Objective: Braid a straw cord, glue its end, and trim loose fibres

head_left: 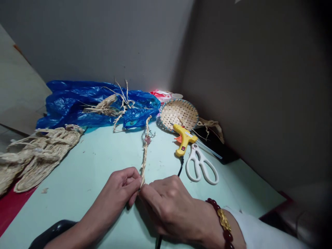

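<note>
A pale braided straw cord [145, 157] runs away from me over the light green tabletop, with a small reddish-brown piece [147, 139] partway along it. My left hand [124, 185] pinches the near end of the cord between thumb and fingers. Right beside it, my right hand [169, 204] is closed on the same end, its fingertips touching or nearly touching the left ones. The very tip of the cord is hidden between the fingers. A bead bracelet with a gold charm [224, 219] circles my right wrist.
Right of the cord lie a yellow glue gun [184, 140] and white-handled scissors [198, 166]. Behind them stands a woven bamboo basket [178, 114]. A blue plastic bag [67, 103] with straw strands [105, 105] lies along the wall. Woven straw sandals [49, 152] are at left.
</note>
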Demonstrator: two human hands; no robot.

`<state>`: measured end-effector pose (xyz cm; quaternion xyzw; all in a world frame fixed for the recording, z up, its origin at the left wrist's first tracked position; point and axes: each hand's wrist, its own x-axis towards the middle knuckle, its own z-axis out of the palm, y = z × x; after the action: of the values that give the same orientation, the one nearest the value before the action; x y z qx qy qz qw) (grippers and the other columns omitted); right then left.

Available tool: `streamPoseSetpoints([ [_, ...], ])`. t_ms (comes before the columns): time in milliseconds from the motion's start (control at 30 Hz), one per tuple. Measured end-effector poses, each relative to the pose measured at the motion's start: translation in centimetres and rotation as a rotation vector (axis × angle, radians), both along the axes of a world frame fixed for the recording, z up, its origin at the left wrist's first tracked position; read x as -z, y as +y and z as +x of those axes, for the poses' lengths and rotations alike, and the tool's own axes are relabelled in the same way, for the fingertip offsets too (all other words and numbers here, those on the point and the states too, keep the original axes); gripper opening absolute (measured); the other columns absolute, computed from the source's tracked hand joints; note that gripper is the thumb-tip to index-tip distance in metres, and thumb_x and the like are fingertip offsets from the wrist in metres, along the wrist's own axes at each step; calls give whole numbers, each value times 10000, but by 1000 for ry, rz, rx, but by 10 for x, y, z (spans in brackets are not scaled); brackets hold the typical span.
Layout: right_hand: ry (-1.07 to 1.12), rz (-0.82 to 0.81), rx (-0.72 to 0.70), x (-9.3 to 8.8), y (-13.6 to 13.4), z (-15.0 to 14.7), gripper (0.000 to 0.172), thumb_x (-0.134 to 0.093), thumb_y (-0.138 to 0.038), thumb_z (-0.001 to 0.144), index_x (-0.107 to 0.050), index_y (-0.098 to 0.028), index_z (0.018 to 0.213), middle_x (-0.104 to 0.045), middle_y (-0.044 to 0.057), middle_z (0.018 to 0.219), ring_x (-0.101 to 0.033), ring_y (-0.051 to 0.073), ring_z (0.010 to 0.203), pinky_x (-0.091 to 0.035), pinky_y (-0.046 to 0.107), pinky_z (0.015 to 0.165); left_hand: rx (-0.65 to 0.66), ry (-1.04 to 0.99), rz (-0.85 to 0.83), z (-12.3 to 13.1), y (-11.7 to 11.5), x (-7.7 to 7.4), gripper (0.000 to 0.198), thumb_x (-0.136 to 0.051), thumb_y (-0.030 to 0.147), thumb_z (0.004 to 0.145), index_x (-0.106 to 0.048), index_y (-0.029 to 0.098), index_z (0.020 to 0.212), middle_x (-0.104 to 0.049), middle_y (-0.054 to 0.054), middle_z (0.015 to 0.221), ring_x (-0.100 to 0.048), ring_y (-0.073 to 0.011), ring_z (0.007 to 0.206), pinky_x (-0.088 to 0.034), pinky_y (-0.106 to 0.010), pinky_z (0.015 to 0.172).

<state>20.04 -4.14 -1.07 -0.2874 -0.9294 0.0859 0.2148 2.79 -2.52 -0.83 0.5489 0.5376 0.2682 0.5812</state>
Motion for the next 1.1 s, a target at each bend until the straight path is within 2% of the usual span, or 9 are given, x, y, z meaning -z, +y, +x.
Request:
streamPoseSetpoints([
  [167,-76,266,-78,3,3,-2,283,-337,-33,898,-601,-103,821,-591,61,689,-459,152,524,-346,307,460,42,-121,-73,-7,0,9,251,-556,364,829,-526,184,658,-411,78,491,-284,-91,469,-186,-234,467],
  [333,-143,394,-95,2,1,-5,242,-390,-50,887,-622,-95,837,-593,63,680,-496,169,564,-341,324,472,66,-134,-62,-8,-4,5,273,-569,412,857,-546,171,731,-394,73,586,-308,-101,544,-238,-239,515],
  [433,59,161,-36,-4,1,-3,187,-485,-219,877,-622,-121,796,-598,46,667,-502,170,594,-366,322,530,60,-119,-37,-9,-6,3,268,-571,413,858,-538,171,746,-399,64,643,-328,-114,602,-270,-246,563],
  [533,344,-226,207,-12,6,1,247,-536,-354,877,-634,-127,893,-640,55,775,-554,166,708,-415,297,663,50,-76,-44,-8,-8,0,273,-570,429,849,-547,169,770,-373,72,639,-277,-112,589,-235,-244,534],
  [600,390,-485,294,-15,12,3,254,-548,-385,902,-627,-147,944,-646,41,813,-565,155,734,-410,272,673,62,-43,-41,-7,-9,-3,266,-559,423,853,-554,171,769,-385,70,631,-273,-114,584,-228,-244,524],
  [700,445,-918,128,-12,20,4,299,-521,-450,925,-598,-164,886,-604,1,739,-525,115,626,-380,225,576,83,-32,11,-6,-10,-10,221,-528,372,867,-578,175,780,-500,38,676,-357,-127,608,-279,-246,545],
  [767,518,-1086,27,-9,24,3,306,-511,-439,935,-587,-157,844,-562,-16,708,-448,83,560,-337,202,526,101,1,59,-6,-10,-13,206,-507,343,877,-602,178,796,-517,37,672,-379,-130,602,-289,-245,544],
  [900,584,-1090,43,-4,27,2,254,-523,-299,932,-595,-137,749,-473,-44,604,-362,71,546,-291,196,532,121,154,171,-8,-12,-10,225,-485,346,899,-602,203,770,-441,63,610,-377,-128,573,-302,-238,538],
  [1100,607,-977,269,2,18,-3,256,-530,-304,902,-632,-131,743,-604,7,640,-474,101,575,-343,216,558,142,387,372,-13,-18,-6,377,-373,409,962,-528,220,676,-437,70,544,-449,-119,512,-352,-229,521],
])
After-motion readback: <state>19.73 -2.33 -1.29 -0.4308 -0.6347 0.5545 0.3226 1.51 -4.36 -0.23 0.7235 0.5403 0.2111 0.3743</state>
